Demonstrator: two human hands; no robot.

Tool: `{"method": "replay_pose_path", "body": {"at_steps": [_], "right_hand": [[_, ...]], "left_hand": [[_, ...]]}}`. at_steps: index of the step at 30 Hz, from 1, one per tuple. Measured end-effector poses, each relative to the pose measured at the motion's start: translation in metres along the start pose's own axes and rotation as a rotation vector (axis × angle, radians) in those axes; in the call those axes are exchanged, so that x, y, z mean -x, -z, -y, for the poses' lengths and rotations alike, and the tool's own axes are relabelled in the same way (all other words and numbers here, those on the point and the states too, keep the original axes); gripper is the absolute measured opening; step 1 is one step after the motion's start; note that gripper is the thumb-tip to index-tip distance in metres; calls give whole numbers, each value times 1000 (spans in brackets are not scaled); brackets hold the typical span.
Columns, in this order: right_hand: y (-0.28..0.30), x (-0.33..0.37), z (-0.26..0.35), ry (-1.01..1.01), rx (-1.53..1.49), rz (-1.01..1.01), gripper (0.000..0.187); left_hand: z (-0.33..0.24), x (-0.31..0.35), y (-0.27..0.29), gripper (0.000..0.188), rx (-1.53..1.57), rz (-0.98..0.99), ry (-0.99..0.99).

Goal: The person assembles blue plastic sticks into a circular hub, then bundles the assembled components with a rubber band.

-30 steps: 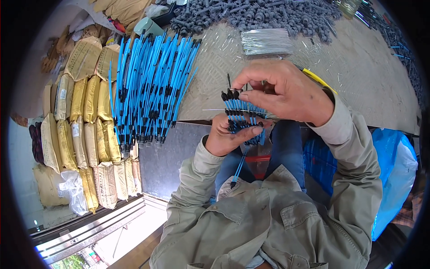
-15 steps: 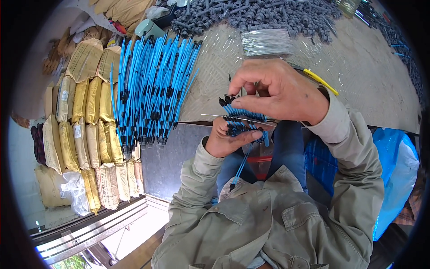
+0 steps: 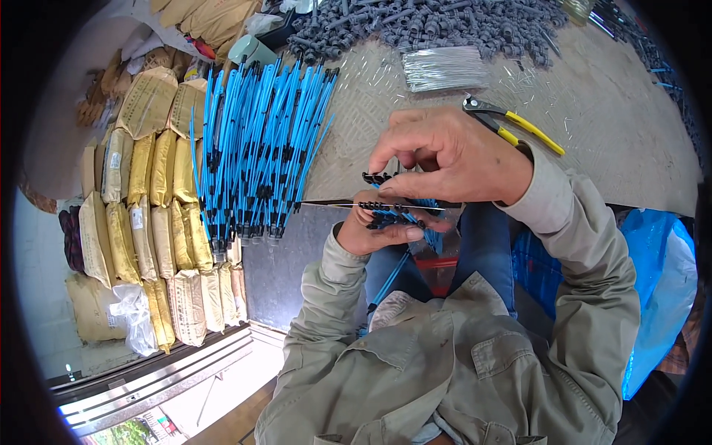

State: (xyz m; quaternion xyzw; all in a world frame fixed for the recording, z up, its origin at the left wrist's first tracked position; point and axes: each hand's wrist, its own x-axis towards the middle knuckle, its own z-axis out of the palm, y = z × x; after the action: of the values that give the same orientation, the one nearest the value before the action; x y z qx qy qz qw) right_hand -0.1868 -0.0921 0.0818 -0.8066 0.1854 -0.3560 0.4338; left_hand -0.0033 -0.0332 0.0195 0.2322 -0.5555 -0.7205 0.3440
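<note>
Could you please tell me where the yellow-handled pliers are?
In the head view, right of centre, the pliers lie on the table just beyond the right hand, below and right of the silver wires.

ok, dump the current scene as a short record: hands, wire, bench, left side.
Left hand: holding a bunch of thin blue strips with black fittings
Right hand: thumb and fingers at the bunch's upper black ends; exact grip hidden
Wire: one thin, straight silvery wire across the bunch
Bench: yellow-handled pliers, flat stack of silvery wires, heap of grey plastic fittings
Left side: large blue-and-black strip pile, stacked brown and gold packets
</note>
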Motion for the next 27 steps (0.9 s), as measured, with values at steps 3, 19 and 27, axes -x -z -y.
{"method": "replay_pose_path", "body": {"at_steps": [3, 19, 27], "right_hand": [[0, 1, 4, 77, 146, -8, 18], [21, 45, 31, -50, 541, -68, 11], [10, 91, -57, -114, 630, -103, 53]], "left_hand": [[3, -1, 0, 21, -9, 11, -28], [1, -5, -13, 24, -120, -88, -107], [7, -8, -13, 25, -97, -72, -103]]}}
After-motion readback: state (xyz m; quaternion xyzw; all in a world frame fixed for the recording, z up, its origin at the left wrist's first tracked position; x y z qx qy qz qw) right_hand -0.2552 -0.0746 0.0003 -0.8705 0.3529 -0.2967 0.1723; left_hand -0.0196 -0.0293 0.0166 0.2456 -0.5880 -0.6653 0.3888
